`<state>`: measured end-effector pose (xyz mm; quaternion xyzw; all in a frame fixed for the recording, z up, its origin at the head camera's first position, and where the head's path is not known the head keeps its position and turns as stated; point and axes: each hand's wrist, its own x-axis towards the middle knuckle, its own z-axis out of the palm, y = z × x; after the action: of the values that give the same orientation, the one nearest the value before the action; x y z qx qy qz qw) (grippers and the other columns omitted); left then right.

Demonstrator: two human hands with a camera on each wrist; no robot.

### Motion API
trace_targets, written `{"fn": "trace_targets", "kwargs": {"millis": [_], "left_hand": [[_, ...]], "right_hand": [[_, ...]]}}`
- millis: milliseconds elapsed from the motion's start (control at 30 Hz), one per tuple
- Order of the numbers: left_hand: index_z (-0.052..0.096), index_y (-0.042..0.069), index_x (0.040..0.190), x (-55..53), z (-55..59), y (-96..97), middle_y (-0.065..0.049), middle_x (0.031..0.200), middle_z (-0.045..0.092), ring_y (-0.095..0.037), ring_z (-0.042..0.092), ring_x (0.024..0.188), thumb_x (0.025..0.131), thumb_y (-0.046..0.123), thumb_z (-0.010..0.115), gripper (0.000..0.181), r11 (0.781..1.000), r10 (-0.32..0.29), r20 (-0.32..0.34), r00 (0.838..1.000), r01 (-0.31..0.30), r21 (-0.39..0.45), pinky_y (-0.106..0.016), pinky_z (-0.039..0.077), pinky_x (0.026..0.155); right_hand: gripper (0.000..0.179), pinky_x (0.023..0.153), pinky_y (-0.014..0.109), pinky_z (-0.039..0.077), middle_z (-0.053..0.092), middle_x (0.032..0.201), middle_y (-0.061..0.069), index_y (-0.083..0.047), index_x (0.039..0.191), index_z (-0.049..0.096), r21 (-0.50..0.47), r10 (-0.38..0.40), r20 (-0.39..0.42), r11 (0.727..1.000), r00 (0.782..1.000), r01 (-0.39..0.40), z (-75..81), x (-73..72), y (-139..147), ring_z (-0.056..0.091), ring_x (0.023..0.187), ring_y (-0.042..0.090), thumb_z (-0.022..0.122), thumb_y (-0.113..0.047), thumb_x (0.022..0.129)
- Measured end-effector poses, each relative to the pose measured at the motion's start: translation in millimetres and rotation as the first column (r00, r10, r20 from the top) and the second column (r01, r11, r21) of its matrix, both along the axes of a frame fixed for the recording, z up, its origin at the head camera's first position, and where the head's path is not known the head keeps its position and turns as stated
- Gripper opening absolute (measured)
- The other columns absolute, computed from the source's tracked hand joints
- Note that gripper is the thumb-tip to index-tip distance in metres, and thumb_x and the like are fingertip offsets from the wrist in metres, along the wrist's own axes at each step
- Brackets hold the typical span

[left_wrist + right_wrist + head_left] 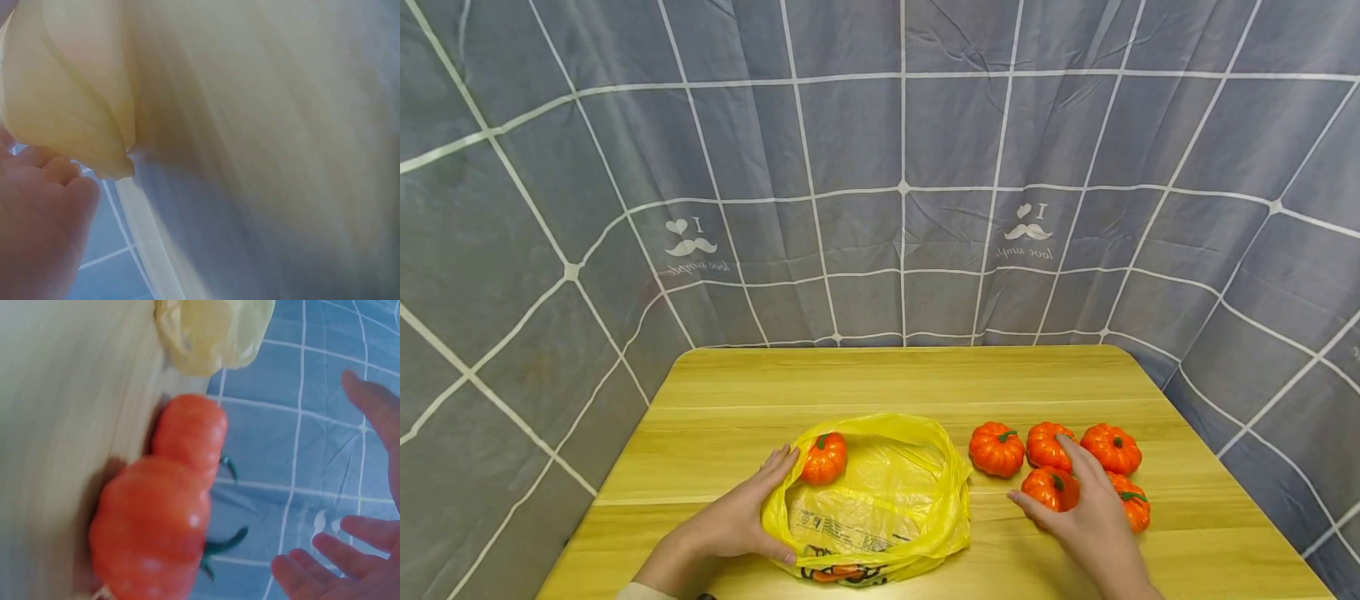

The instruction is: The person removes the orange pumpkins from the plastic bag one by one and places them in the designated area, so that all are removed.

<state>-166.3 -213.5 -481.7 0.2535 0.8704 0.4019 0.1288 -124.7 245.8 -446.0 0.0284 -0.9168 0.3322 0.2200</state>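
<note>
A yellow plastic bag (940,521) stands with its mouth spread wide on the wooden table, black print showing on its front. One small orange pumpkin (825,460) is inside at its left. My left hand (737,512) rests along the bag's left outer side, thumb toward the front and fingers toward the back. At the right, my right hand (1093,512) hovers over a group of pumpkins, thumb and fingers spread, holding nothing. Beneath it is a front pumpkin (1045,485), and one fingertip overlaps a back pumpkin (1045,448). In the right wrist view, the hand is apart from the large near pumpkin (150,531).
Other pumpkins with green stems lie around the right hand: one nearest the bag (996,450), one at the back right (1111,450), and one partly hidden (1135,504). A grey checked curtain (865,233) hangs beyond the table's (887,379) back edge and along both sides.
</note>
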Motion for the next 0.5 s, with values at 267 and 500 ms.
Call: {"fn": "trace_targets", "kwargs": {"millis": [267,500], "left_hand": [[0.012,0.003,0.161,-0.4,-0.4,-0.3,-0.025,0.164,-0.004,-0.048,-0.004,0.148,0.064,0.045,0.093,0.134,1.0,-0.001,0.0,1.0,0.001,-0.002,-0.066,0.006,0.112],[0.012,0.003,0.161,0.6,0.4,0.4,-0.025,0.164,-0.004,-0.048,-0.004,0.148,0.064,0.044,0.094,0.133,1.0,0.0,0.001,1.0,0.0,0.003,-0.066,0.006,0.112]], "right_hand": [[0.101,0.093,0.061,0.048,0.049,0.144,0.023,-0.002,0.145,0.05,-0.093,0.106,0.025,0.99,0.994,-0.103,0.4,-12.4,-30.3,0.05,0.127,0.044,0.096,-0.041,0.063],[0.103,0.095,0.053,0.051,0.047,0.149,0.017,-0.011,0.15,0.048,-0.249,0.224,0.148,0.951,0.963,-0.183,-4.8,-28.1,-67.6,0.053,0.127,0.039,0.095,-0.045,0.064]]}}
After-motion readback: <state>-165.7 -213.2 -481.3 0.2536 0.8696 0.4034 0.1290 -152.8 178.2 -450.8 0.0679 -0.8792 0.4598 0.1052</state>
